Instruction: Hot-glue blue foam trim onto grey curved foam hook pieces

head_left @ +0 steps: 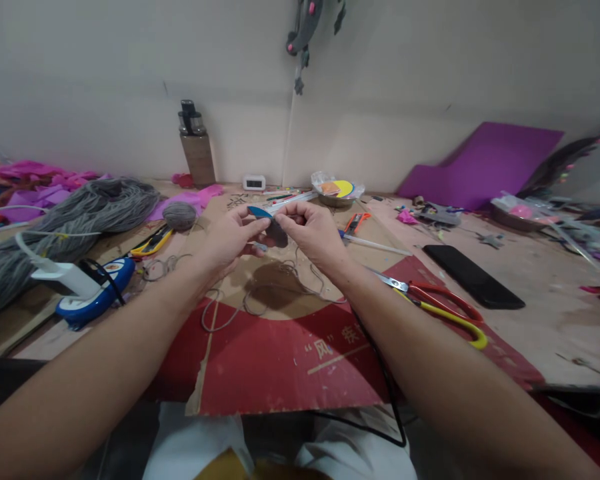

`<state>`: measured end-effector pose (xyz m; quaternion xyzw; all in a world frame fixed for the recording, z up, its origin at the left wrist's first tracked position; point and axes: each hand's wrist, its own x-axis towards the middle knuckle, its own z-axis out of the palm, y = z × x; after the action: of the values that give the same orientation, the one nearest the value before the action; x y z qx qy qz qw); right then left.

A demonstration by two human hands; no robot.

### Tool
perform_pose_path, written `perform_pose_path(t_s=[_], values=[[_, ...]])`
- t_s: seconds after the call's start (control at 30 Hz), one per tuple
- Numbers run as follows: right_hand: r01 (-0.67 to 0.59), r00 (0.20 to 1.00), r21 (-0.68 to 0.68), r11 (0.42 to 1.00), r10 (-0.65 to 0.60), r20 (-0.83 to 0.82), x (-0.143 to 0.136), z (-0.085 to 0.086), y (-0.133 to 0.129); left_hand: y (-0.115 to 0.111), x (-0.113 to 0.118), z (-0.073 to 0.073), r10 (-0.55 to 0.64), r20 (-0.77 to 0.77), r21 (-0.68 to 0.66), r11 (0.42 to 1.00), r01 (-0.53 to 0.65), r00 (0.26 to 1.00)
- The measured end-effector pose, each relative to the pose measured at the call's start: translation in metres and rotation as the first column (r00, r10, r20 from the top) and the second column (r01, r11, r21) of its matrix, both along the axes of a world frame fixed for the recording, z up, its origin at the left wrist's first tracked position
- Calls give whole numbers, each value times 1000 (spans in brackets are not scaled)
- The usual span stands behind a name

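My left hand and my right hand meet above the middle of the cardboard. Between their pinched fingertips is a small piece with a flat blue tip and a dark grey rounded part. Fingers hide much of it, so its kind is unclear. A thin grey yarn lies in loose loops below the hands; whether it joins the held piece I cannot tell. Beneath everything is a red and brown cardboard sheet.
At right lie scissors with red and yellow handles and a black phone. On the left are a blue and white power strip, a yellow utility knife, a grey yarn ball and a yarn skein. A small clock stands behind.
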<state>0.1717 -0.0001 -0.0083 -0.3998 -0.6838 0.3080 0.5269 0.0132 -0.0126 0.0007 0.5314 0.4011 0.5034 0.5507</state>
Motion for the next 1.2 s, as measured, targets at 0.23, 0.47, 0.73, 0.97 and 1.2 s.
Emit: perform_pose_path(t_s=[0.23,0.47,0.73,0.97,1.2], values=[[9,1000,20,1000,-9,0,0,4,-6,2,2,0,1,104,39,999,-5,995],[-69,995,106,992,76,-60,-1,4,-6,2,1,-1,-29,174,59,998,19,984],[-30,994,127,991,44,-103,-5,-4,-7,2,2,-5,-26,131,57,998,19,991],[-14,992,109,994,28,-127,-7,-3,-10,-5,5,1,-69,123,87,995,58,990],[-13,990,104,995,27,-136,-8,-3,-11,-4,3,-1,-42,20,189,981,38,999]])
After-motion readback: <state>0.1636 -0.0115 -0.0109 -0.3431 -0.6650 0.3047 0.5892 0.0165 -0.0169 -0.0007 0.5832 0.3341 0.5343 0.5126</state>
